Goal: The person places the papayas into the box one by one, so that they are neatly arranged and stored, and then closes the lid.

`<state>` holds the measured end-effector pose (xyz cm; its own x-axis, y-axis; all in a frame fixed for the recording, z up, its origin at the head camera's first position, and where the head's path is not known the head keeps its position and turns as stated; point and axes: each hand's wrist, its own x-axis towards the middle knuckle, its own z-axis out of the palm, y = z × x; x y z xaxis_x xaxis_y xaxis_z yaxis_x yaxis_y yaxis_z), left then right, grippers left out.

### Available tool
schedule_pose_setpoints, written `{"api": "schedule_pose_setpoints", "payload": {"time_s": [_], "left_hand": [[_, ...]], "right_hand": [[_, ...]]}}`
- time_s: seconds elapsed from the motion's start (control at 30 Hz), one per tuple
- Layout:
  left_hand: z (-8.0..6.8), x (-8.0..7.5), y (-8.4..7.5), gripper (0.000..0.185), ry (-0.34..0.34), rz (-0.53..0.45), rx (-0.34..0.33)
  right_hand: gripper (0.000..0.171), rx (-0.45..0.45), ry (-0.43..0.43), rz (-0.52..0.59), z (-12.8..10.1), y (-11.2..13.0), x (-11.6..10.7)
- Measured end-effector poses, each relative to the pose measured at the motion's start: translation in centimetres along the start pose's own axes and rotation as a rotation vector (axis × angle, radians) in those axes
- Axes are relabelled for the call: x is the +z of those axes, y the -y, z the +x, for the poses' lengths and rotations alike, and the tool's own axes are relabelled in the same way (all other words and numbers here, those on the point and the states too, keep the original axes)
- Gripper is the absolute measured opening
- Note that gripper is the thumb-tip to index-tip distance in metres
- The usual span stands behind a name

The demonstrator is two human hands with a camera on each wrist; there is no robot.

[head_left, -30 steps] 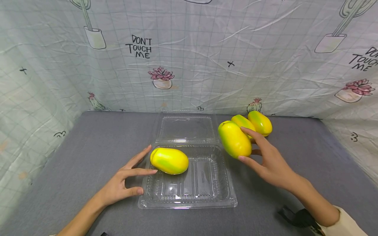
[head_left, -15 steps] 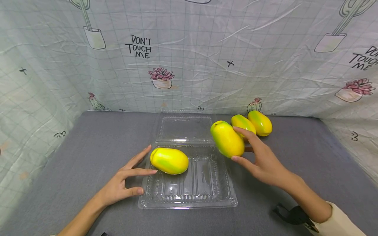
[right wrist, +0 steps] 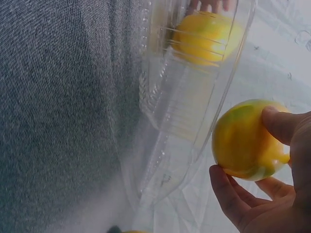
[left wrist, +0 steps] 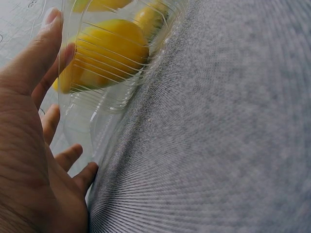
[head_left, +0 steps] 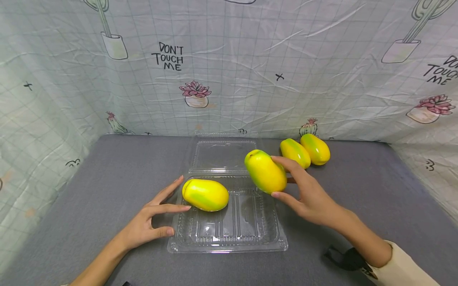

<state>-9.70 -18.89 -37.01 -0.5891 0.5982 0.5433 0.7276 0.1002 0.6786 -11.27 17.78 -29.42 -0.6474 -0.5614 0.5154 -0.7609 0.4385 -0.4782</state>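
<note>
My right hand (head_left: 312,200) holds a yellow-green mango (head_left: 265,171) between thumb and fingers. The fruit is raised over the right rear corner of a clear plastic clamshell box (head_left: 250,226). Inside that box, at the rear left, another mango (head_left: 205,194) lies on its side. My left hand (head_left: 141,224) rests at the box's left edge with fingers spread and fairly straight. In the left wrist view its fingers (left wrist: 41,53) are at the clear wall, with the mango behind the plastic. The right wrist view shows the thumb and fingers around the held mango (right wrist: 250,141).
Behind the box its hinged lid (head_left: 226,155) lies folded back. Two more mangoes (head_left: 295,153) sit side by side at the back right of the grey table (head_left: 118,174). A printed curtain (head_left: 236,79) hangs along the back and sides. A black strap (head_left: 345,258) is by the right forearm.
My right hand has carried its mango leftward, from beside the two rear mangoes to above the box's right side. My left hand and the mango in the box have stayed put.
</note>
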Motion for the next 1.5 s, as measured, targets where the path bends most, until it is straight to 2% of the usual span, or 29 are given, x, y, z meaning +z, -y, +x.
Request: {"api": "schedule_pose_setpoints", "payload": {"time_s": [0.33, 0.5, 0.8, 1.27, 1.5], "left_hand": [[0.0, 0.1, 0.1, 0.042, -0.004, -0.004, 0.009], [0.0, 0.1, 0.2, 0.043, -0.008, 0.000, 0.008], [0.1, 0.1, 0.2, 0.043, -0.017, -0.006, 0.019], [-0.1, 0.1, 0.3, 0.047, -0.023, 0.011, 0.002], [-0.1, 0.1, 0.3, 0.049, -0.025, 0.009, -0.005]], "right_hand": [[0.076, -0.056, 0.033, 0.042, 0.4, 0.1, 1.1], [0.077, -0.051, 0.069, 0.050, 0.3, -0.5, 1.8], [0.080, -0.035, 0.122, 0.019, -0.4, -3.1, 3.2], [0.078, -0.099, 0.130, -0.049, -0.3, -3.5, 4.0], [0.074, -0.074, 0.174, -0.070, -0.5, -3.8, 4.4]]}}
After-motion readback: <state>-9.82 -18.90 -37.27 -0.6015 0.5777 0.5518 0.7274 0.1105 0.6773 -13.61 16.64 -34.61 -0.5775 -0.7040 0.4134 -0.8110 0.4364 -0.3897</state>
